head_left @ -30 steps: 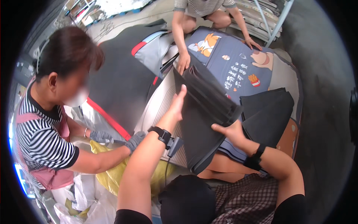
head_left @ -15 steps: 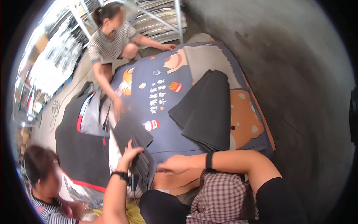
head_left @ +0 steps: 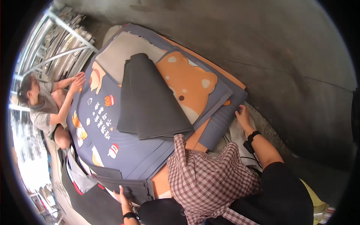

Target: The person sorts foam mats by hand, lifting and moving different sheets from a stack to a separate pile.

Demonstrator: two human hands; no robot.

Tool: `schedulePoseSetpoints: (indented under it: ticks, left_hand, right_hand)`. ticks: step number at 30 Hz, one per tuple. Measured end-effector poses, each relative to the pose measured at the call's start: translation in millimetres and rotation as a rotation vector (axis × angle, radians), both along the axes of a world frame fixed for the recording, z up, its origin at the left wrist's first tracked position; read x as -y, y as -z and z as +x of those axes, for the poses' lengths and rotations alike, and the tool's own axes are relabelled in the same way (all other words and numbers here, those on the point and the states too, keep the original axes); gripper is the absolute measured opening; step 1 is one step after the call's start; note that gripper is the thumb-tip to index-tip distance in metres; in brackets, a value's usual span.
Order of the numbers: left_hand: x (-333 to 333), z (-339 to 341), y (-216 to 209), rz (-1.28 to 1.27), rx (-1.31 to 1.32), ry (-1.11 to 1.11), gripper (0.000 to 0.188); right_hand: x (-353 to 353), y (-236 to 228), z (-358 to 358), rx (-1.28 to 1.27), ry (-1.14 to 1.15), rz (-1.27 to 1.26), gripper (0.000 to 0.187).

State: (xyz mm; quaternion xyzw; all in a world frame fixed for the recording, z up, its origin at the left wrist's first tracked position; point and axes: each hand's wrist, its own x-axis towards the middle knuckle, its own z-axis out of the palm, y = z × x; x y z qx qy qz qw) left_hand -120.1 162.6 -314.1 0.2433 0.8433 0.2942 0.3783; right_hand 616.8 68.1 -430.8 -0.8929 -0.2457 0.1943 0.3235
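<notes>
- with hands well apart, and the mat pile [head_left: 133, 161] spread ahead of them across the middle.
- at the bottom left, the left hand [head_left: 124, 198] against the dark bundle [head_left: 138, 188], thumb side up; cannot tell whether clamped on it.
- at the right, the right hand [head_left: 243, 117] by a blue corner of the pile, fingers bent; cannot tell whether gripping or only touching.
- on top of the pile, near its centre, a folded dark mat [head_left: 150, 101], wider toward the near side.
- just right of that, partly under it, an orange animal face [head_left: 191, 78] on a blue ground.
- to its left, on blue, small cartoon prints and white lettering.
- at the lower left, beside the bundle, a black mat [head_left: 90, 204] with red trim.
- at the far left, a co-worker [head_left: 48, 107] in stripes, crouching, hands together at the pile's edge.
- behind, a metal rack [head_left: 69, 32] and a grey wall [head_left: 277, 41].
- close by, below, a checked apron [head_left: 210, 178].
</notes>
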Motion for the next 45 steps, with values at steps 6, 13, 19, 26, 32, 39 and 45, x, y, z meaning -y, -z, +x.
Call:
schedulePoseSetpoints:
  ticks: [6, 13, 19, 26, 32, 39, 45]
  left_hand:
    - [57, -39, 1, 0.077, 0.248, -0.361, 0.084]
    - [105, -19, -11, -0.245, 0.327, -0.189, 0.084]
    - [118, -18, -24, -0.233, 0.359, -0.198, 0.086]
    - [114, -12, -31, -0.218, 0.417, -0.141, 0.090]
    - [103, 0, -41, -0.210, 0.498, -0.083, 0.093]
    - [71, 17, -16, -0.547, 0.236, 0.111, 0.124]
    - [70, 35, -37, -0.463, 0.229, 0.053, 0.116]
  right_hand:
    - [-19, 26, -4, 0.299, -0.009, 0.031, 0.042]
    - [-273, -160, -88, -0.592, -0.901, 0.648, 0.081]
    - [-384, -326, -125, -0.331, -0.973, 0.267, 0.078]
    - [-190, -348, -228, 0.005, -1.720, 0.208, 0.036]
    - [-31, -330, -242, 0.134, -1.974, 0.401, 0.028]
    - [-35, -318, -244, 0.247, -1.999, 0.427, 0.032]
    - [-41, -311, -249, 0.290, -2.111, 0.348, 0.033]
